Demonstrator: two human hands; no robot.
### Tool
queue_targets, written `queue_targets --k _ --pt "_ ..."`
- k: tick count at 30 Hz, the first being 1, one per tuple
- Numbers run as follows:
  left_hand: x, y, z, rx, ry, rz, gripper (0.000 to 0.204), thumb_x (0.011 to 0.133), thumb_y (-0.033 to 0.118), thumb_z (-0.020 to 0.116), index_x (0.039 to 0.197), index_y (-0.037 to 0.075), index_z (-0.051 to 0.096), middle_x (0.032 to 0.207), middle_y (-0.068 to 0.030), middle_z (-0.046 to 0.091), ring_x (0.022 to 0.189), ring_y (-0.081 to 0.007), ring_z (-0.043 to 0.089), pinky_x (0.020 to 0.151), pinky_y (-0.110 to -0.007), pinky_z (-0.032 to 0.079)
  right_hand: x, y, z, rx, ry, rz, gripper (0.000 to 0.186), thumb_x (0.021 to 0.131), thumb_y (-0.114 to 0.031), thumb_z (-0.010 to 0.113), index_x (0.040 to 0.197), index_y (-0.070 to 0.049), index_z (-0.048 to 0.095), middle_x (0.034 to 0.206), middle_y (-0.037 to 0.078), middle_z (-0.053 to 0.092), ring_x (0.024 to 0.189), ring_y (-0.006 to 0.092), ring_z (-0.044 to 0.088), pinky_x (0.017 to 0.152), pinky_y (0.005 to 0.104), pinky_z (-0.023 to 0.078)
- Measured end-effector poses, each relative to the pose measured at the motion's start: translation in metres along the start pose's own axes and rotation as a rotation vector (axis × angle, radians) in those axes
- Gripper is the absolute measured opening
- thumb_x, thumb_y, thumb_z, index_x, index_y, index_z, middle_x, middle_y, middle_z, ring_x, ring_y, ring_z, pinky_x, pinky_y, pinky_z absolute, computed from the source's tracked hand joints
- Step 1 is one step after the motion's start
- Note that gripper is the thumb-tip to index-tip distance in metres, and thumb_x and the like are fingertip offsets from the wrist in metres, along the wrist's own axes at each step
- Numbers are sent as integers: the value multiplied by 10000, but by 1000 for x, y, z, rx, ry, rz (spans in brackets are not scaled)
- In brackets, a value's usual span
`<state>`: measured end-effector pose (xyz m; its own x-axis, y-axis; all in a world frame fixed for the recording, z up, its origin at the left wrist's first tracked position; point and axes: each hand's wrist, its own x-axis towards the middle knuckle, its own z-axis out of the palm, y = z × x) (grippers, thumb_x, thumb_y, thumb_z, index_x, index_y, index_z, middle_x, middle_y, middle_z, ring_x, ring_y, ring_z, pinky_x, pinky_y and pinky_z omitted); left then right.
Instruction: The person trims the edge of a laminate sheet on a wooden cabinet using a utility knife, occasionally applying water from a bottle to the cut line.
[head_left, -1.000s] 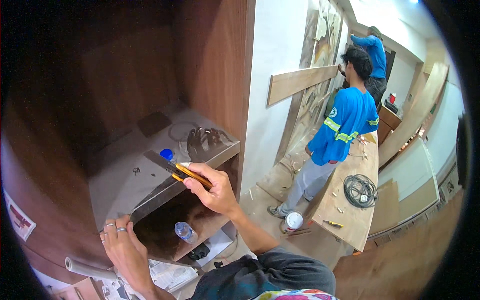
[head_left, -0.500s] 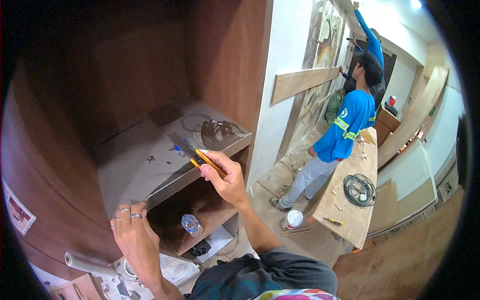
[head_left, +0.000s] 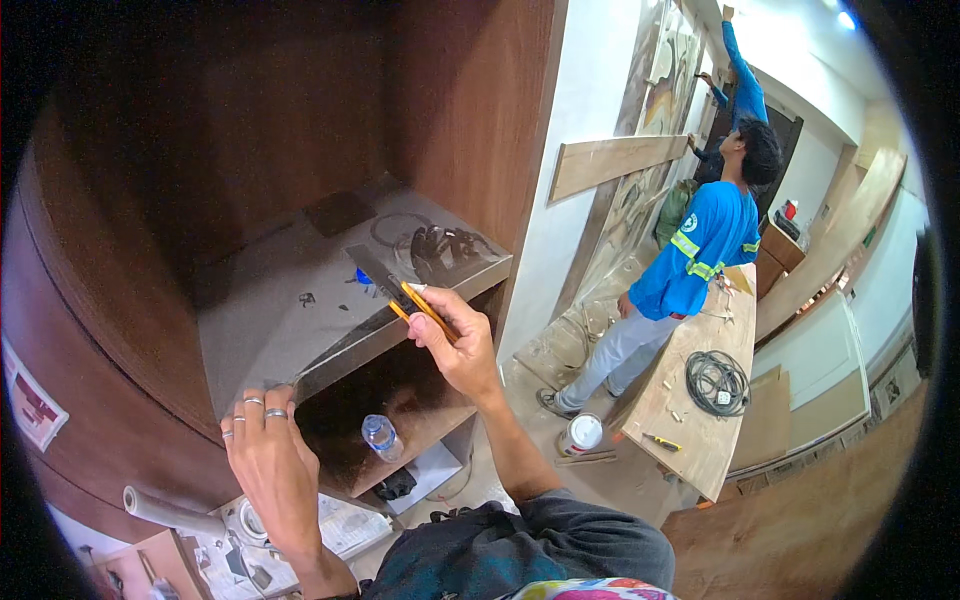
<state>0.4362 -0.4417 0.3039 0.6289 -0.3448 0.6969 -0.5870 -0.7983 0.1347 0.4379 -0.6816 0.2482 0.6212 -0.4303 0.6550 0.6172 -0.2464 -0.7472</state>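
Yellow-handled blade (head_left: 398, 291) in curled right hand (head_left: 463, 346)

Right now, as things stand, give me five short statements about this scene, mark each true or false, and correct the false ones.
1. The right hand holds a yellow-and-black hand tool. True.
2. The left hand is bare of rings. False: rings show on its fingers.
3. The clear plastic bottle is on the upper shelf. False: it is on the lower shelf.
4. A coil of dark cable lies on the wooden workbench. True.
5. The co-worker beside the workbench wears a red shirt. False: the shirt is blue, with reflective bands.
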Motion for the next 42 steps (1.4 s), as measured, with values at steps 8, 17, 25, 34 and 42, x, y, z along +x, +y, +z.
queue_targets --k 8,17,25,34,42 --pt "-1 -2 1 -8 16 20 167 841 -12 616 999 14 666 989 -141 611 965 -324 592 885 -430 441 0 1 -3 -31 -15 -18 271 954 -107 681 1190 24 661 862 36 688 741 72 620 671 239 509" --pt "-3 -3 2 -1 10 5 164 862 9 611 1014 23 669 1003 -138 625 970 -316 606 889 -435 452 -1 5 3 21 -7 -46 290 976 -125 661 1228 18 640 921 37 695 747 68 623 641 218 512" --pt "-2 -8 5 -35 14 26 175 864 9 602 1025 21 670 1004 -140 628 975 -321 608 909 -438 455 -1 2 2 10 16 -27 297 984 -126 653 1243 17 628 921 39 690 747 73 628 650 221 524" --pt "-2 -9 3 -10 -27 18 186 849 -2 606 1025 24 659 1004 -138 611 987 -315 602 926 -439 450 -2 1 5 -9 33 -16 296 979 -114 654 1239 26 627 922 44 678 754 79 630 647 224 516" --pt "-1 -8 3 -15 -25 13 209 832 -3 615 1035 28 657 997 -139 607 979 -317 600 929 -444 445 -5 5 9 23 64 -11 320 973 -113 660 1263 17 629 938 45 684 769 80 635 667 228 525"
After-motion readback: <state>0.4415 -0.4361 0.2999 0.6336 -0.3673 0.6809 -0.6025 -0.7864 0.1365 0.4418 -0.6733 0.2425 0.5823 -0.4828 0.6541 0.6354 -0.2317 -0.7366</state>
